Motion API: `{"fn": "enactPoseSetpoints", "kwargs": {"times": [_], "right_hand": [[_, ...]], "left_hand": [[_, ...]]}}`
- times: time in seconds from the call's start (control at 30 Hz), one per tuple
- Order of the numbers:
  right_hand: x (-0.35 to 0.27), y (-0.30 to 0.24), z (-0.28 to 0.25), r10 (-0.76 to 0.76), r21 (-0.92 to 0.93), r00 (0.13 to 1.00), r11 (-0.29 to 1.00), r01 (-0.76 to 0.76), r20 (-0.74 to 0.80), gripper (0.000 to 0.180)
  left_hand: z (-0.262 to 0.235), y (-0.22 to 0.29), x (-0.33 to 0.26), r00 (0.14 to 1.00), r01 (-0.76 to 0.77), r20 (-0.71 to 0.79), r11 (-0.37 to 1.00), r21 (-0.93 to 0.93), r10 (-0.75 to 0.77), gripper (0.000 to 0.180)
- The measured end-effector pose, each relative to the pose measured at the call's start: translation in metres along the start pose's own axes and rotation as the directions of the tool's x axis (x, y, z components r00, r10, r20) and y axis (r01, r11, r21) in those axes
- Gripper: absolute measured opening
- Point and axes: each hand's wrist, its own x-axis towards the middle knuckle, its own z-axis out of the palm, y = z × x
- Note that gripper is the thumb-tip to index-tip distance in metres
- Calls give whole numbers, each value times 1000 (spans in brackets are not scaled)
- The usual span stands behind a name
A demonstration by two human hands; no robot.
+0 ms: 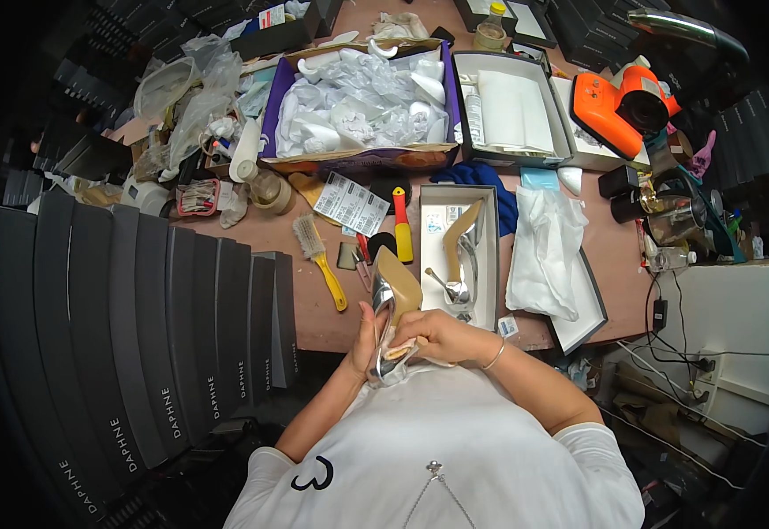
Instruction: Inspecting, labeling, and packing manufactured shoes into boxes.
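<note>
Roughly by size: brown table, cluttered. Stack of dark shoe boxes stands on edge along its left side, near the person's left arm.

Big purple box at the far side, full of crumpled white paper and white shoe forms. Just right of it, a dark open box with white sheets inside. Further right, an orange handheld machine.

White plastic bag lies on a dark box lid at the right table edge. Left of the bag, an open grey shoe box with one silver high-heeled shoe inside, tan sole showing, heel toward the near end.

Second silver shoe is held off the table at the near edge, close to the person's chest, tan sole up, toe pointing away. Left hand wraps it from the left side. Right hand, bracelet on the wrist, is closed on the heel end with a pale cloth bunched under the fingers. Both hands closed on the shoe.

Smaller stuff just beyond the held shoe: brush with yellow handle, red and yellow tool, white paper slip, roll of tape. Can't tell what the small dark bits beside the brush are.
</note>
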Motion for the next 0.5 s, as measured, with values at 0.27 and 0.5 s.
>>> {"fn": "enactPoseSetpoints", "kwargs": {"times": [0.27, 0.5], "right_hand": [[18, 9, 3, -106, -288, 766, 952, -107, -633, 26], [-4, -11, 13, -83, -427, 873, 892, -151, -481, 18]], "left_hand": [[-3, 4, -2, 999, 44, 19, 995, 88, -46, 90], [24, 20, -6, 999, -10, 44, 998, 56, 7, 63]]}}
